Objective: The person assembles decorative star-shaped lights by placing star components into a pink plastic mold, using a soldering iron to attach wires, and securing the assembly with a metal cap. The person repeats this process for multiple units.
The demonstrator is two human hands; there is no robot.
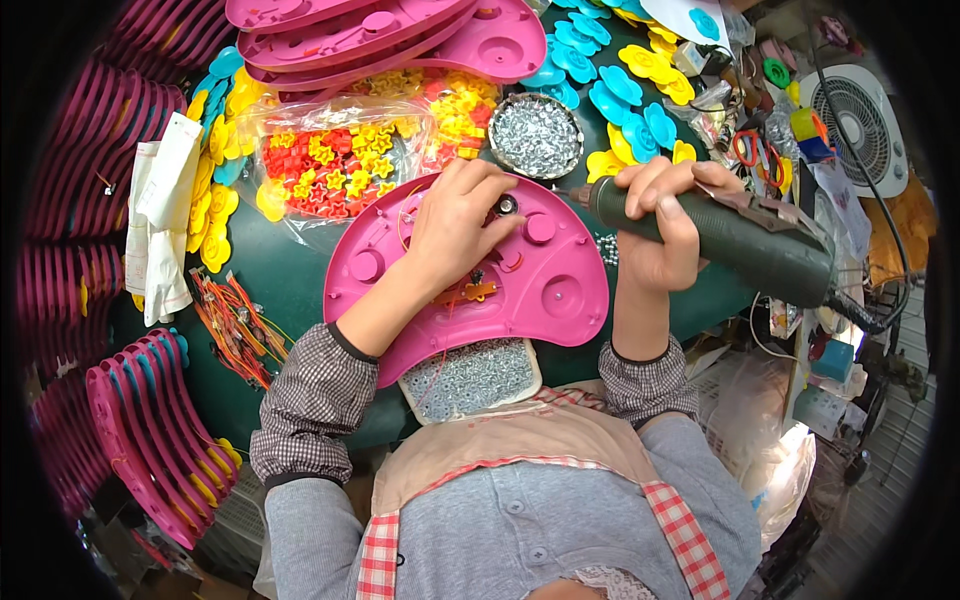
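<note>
A pink half-round plastic shell [560, 290] lies on the dark green table in front of me. My left hand [455, 225] presses down on its middle, fingertips by a small dark round part [507, 206]. My right hand [660, 225] grips a dark green electric screwdriver [740, 240], held level, its tip pointing left toward that round part. Thin wires and a small orange piece [478, 291] show on the shell under my left wrist.
A tray of small screws [470, 378] sits at the near edge, a round dish of screws [535, 135] behind. Bags of red and yellow flower pieces [340, 165], blue and yellow flowers [620, 90], stacked pink shells [380, 35], a wire bundle [235, 325], a fan [860, 120].
</note>
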